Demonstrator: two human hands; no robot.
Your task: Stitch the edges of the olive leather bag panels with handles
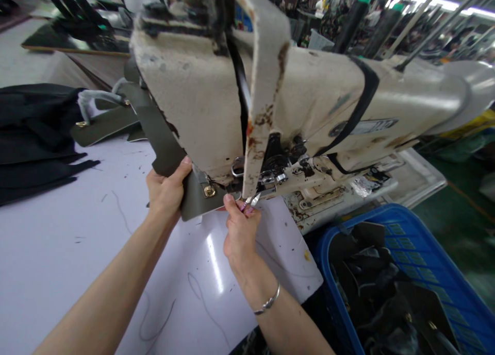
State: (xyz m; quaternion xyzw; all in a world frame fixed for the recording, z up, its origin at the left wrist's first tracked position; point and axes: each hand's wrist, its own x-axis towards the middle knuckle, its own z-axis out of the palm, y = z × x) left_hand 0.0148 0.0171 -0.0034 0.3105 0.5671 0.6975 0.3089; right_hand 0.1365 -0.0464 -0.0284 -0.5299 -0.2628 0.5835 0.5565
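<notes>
Head view: the left hand (167, 191) is clenched on an olive-grey leather strap (164, 138), its thumb on top, holding the strap up against the underside of a chipped cream industrial sewing machine (309, 97). A brass rivet (209, 191) sits in the strap just beside that thumb. The right hand (240, 232), with a thin silver bracelet (266, 304) at its wrist, pinches small pink-handled thread snips (249, 203) between thumb and fingers, their blades close to the strap's end, below the machine. Under both hands lies the white bench (69, 272), with loose thread ends (197, 298) on it. Left of the left hand are a heap of black fabric (34, 138) and more olive strap pieces (104, 123); right of the right hand stands a blue plastic crate (410, 231) of dark pieces (367, 262). The step in hand looks like trimming thread at the strap; the next move seems to call for a close, careful snip while the left hand holds the leather steady.
</notes>
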